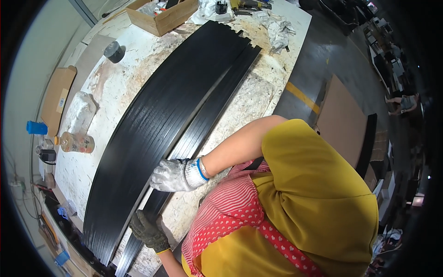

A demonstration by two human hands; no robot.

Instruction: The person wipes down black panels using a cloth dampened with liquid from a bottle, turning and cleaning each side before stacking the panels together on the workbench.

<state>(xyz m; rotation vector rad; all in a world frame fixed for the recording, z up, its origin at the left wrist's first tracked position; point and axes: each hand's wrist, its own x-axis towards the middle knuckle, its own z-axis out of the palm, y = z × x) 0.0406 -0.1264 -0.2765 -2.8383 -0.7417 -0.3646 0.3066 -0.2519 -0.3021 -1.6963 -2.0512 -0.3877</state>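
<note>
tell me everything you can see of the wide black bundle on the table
The wide bundle is a band of long black strips lying side by side, glossy and finely ridged, probably plastic. Its upper end is uneven. It lies on the stained white table, slanting from lower left to upper right and looking curved, perhaps through the lens. A narrower black set runs alongside. The white-gloved right hand is at its near edge; contact is unclear.

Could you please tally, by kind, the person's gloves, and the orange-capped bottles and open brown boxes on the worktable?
White work glove: 1
Dark work glove: 1
Orange-capped bottle: 1
Open brown box: 1
Total: 4
</note>
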